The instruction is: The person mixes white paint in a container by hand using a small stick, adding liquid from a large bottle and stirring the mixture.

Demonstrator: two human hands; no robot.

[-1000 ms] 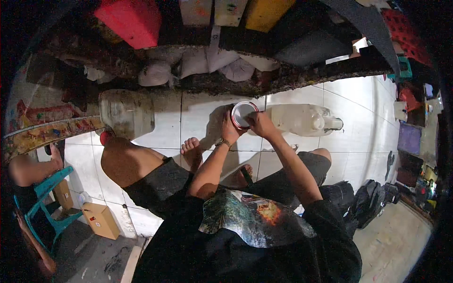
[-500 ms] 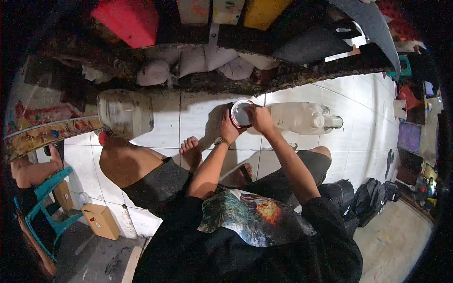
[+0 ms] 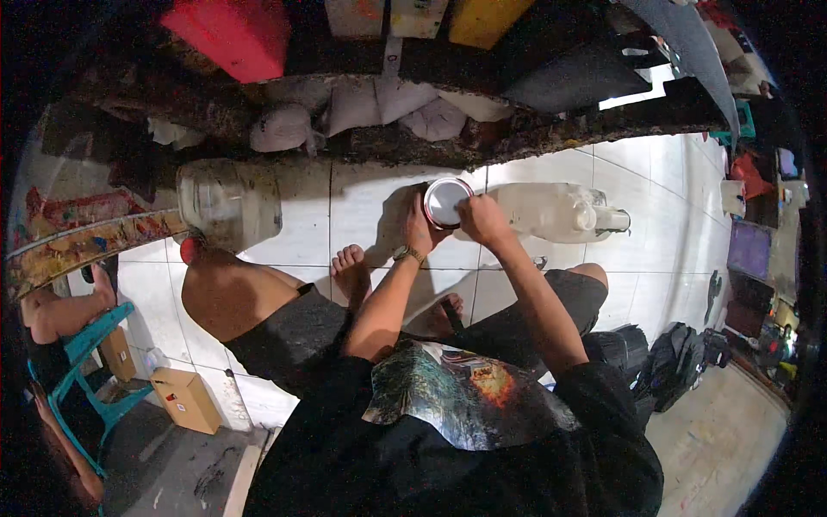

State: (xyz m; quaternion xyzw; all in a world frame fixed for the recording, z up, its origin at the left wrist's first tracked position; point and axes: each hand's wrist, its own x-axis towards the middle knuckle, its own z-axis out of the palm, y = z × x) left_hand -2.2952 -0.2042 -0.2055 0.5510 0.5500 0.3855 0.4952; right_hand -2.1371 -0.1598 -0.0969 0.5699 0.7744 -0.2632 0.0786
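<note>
A round metal can (image 3: 447, 203) with a pale grey top and a red-and-silver rim is between my hands above the tiled floor. My left hand (image 3: 420, 226) is wrapped around its left side and underside, wristwatch on that wrist. My right hand (image 3: 482, 217) has its fingers curled closed at the right rim, partly hiding that edge. Just right of the hands a cloudy translucent plastic jug (image 3: 543, 209) lies on its side, and farther left is another dirty translucent container (image 3: 228, 207) beside my left knee.
A paint-stained bench (image 3: 431, 151) with bundles spans ahead. Left are another person's leg (image 3: 60, 314), a teal plastic chair (image 3: 82, 358) and a cardboard box (image 3: 185, 399). Black bags (image 3: 672, 362) lie at right; a purple tray (image 3: 748, 250) is at the far right edge.
My right fingers have shifted from over the can's top toward its right rim, so more of the grey top shows. Both hands and the can are slightly higher in the picture.
</note>
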